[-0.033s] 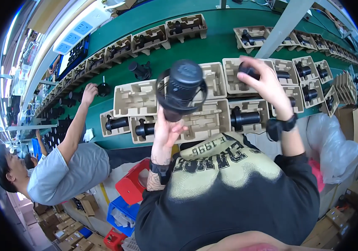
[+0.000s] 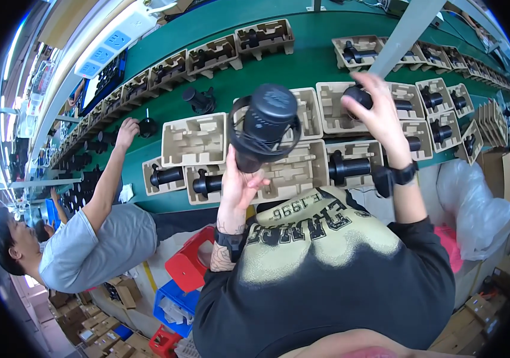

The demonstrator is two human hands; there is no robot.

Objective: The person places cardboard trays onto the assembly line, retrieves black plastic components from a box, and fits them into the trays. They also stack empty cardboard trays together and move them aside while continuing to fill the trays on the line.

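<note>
My left hand (image 2: 243, 188) is closed around the lower end of a black cylindrical microphone-like device (image 2: 270, 110), held upright above the trays. A black ring-shaped mount (image 2: 278, 152) surrounds its body. Over an upper pulp tray (image 2: 332, 122), my right hand (image 2: 380, 110) has thumb and fingers curled about a round black part (image 2: 357, 97); its underside is hidden. Beneath the left hand lies a moulded pulp tray (image 2: 308, 179) with bare compartments. Beside it, another tray holds a black cylindrical device (image 2: 350, 168). At the left, a third tray (image 2: 194, 140) has bare compartments.
On the green table (image 2: 320, 42), rows of filled pulp trays (image 2: 264, 37) run along the far side. A grey metal post (image 2: 407, 36) rises at the right. To the left, a co-worker (image 2: 100, 238) reaches over the table. A red stool (image 2: 189, 262) stands below.
The device in my left hand has shifted slightly right and up. My right hand has moved a little left with its fingers raised, and the round black part has turned to show a rounder face.
</note>
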